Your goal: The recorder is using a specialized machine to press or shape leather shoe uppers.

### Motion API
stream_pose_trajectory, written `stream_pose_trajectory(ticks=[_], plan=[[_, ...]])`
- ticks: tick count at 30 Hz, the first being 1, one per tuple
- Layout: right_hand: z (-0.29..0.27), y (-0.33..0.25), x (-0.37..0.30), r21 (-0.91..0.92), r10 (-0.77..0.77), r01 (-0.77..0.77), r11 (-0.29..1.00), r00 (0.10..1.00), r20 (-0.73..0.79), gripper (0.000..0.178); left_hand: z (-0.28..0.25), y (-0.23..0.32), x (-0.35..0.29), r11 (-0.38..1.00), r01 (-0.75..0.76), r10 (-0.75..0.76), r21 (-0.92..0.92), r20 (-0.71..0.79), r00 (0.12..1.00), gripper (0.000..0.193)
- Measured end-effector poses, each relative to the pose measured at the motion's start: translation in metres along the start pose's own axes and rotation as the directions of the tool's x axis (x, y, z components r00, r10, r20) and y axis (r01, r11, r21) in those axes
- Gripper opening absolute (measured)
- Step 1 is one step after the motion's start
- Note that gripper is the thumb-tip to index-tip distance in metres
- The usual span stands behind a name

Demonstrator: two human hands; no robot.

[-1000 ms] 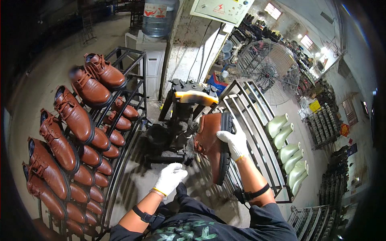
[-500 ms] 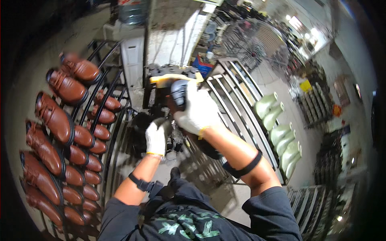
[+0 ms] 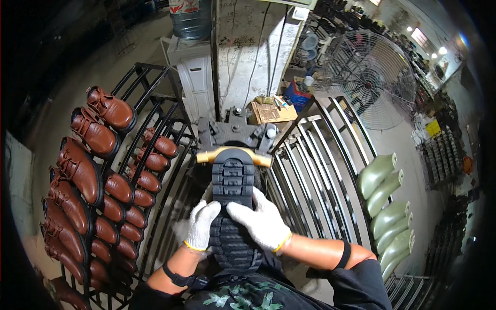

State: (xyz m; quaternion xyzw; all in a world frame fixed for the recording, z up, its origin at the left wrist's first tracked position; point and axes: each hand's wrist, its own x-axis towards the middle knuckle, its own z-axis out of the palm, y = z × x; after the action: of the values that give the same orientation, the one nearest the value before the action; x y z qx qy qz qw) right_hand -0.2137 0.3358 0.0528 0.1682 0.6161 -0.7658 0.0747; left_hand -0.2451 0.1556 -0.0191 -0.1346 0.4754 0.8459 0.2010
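Observation:
A shoe with a black ridged sole lies sole-up before me, its heel end pointing away. I hold it from both sides in white knit gloves with yellow cuffs. My left hand is closed on its left edge, thumb at the rim of the sole. From the right, my right hand grips it with the thumb pressed on the middle of the sole. The heel meets a yellow curved bar on a dark machine. The shoe's upper is mostly hidden underneath.
Brown lace-up shoes fill a black rack on my left. To the right, a metal rack carries green shoe lasts. A large fan and a water dispenser stand farther off, beside a pillar.
The shoe has turned sole-up and come to the yellow bar. My left hand has moved from below the machine onto the shoe; my right hand has come nearer to me.

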Motion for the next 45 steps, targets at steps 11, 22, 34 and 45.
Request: stream_pose_trajectory(ticks=[11, 22, 34, 45], plan=[[-0.005, 0.055, -0.013, -0.193, -0.102, 0.080, 0.978, 0.989, -0.105, 0.085, -0.010, -0.035, 0.003, 0.998, -0.058, 0.060, -0.019, 0.102, 0.993, 0.031], [0.001, 0.086, -0.049, -0.577, -0.261, 0.133, 0.806, 0.954, -0.145, 0.061, -0.053, -0.065, -0.012, 0.388, -0.771, 0.430, 0.504, 0.641, 0.636, 0.025], [0.052, 0.193, -0.187, -0.141, -0.113, 0.099, 0.985, 0.989, -0.095, 0.064, -0.120, -0.053, -0.161, 0.686, -0.370, -0.122, 0.626, 0.600, 0.791, 0.109], [0.147, 0.027, -0.118, -0.643, -0.635, 0.742, 0.190, 0.592, 0.496, 0.035, -0.389, -0.001, -0.276, 0.719, -0.641, 0.689, 0.269, -0.149, 0.710, 0.035]])
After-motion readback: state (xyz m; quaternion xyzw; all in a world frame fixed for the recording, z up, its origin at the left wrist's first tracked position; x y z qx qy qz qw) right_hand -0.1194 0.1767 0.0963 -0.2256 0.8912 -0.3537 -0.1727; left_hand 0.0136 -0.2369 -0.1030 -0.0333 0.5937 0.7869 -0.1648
